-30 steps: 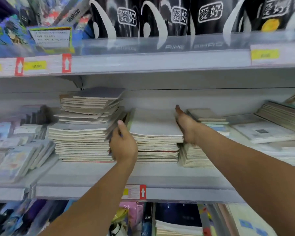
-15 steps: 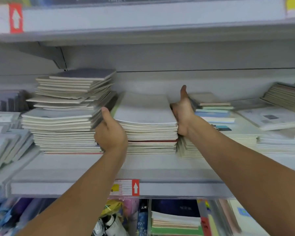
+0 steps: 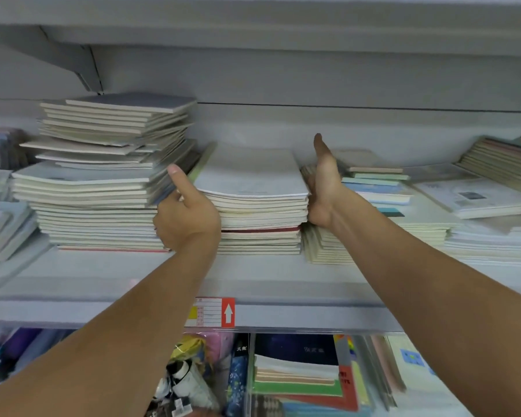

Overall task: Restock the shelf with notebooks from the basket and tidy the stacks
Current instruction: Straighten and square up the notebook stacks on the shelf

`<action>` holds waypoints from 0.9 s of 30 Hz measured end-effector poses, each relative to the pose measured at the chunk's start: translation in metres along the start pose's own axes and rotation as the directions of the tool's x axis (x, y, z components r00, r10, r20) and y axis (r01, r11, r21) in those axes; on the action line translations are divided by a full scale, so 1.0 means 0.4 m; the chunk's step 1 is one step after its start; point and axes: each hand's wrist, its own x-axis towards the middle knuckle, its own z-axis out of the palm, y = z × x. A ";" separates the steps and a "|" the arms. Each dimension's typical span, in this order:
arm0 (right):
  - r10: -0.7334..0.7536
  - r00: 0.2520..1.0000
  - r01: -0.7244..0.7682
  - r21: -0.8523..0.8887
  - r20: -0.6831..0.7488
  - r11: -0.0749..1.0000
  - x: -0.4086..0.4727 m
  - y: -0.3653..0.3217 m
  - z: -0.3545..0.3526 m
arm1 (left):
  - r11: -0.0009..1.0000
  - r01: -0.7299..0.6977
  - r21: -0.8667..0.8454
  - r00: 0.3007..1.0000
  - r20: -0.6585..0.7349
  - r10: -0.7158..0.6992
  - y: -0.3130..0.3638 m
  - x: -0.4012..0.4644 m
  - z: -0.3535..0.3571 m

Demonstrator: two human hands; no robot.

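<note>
A middle stack of pale notebooks sits on the grey shelf. My left hand is at the stack's front left corner, thumb up, with its fingers curled into the gap beside the stack. My right hand presses flat against the stack's right side, thumb pointing up and fingers hidden behind. A taller, uneven stack of notebooks stands just to the left, fanned out and overhanging. A lower stack with blue and green covers lies to the right. No basket is in view.
More notebook piles fill the far right of the shelf, and small packs lean at the far left. A red and white price tag is on the shelf edge. Below, the lower shelf holds coloured notebooks.
The view has moved closer and lower, so the upper shelf has left the frame. Both hands stay on either side of the middle stack.
</note>
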 end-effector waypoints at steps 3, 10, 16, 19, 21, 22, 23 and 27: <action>-0.024 0.999 0.023 -0.018 -0.026 1.000 -0.013 -0.002 0.006 | 0.999 -0.005 0.033 1.000 0.001 0.005 0.015 -0.009 -0.016; 0.082 0.997 -0.082 -0.164 -0.011 0.983 -0.030 0.003 0.013 | 0.999 -0.031 0.038 0.899 0.438 0.011 -0.003 0.009 -0.074; 0.008 0.991 0.075 -0.620 0.130 0.781 -0.123 0.033 -0.027 | 0.968 -0.249 -0.008 0.673 0.718 0.179 -0.049 0.058 -0.131; -0.162 0.987 0.081 -0.800 -0.020 0.595 -0.121 0.057 -0.011 | 0.956 -0.292 -0.017 0.710 0.666 0.229 -0.056 0.052 -0.130; -0.229 0.972 0.084 -0.832 -0.052 0.548 -0.109 0.072 -0.003 | 0.943 -0.332 0.004 0.735 0.627 0.257 -0.061 0.050 -0.130; -0.254 0.966 0.093 -0.839 -0.055 0.536 -0.112 0.076 -0.002 | 0.939 -0.345 0.008 0.744 0.612 0.268 -0.062 0.049 -0.129; -0.284 0.958 0.113 -0.845 -0.048 0.523 -0.111 0.080 -0.003 | 0.936 -0.351 0.006 0.750 0.600 0.278 -0.063 0.048 -0.129; -0.368 0.929 0.149 -0.869 -0.041 0.473 -0.115 0.092 -0.005 | 0.927 -0.374 -0.003 0.769 0.558 0.312 -0.079 0.050 -0.118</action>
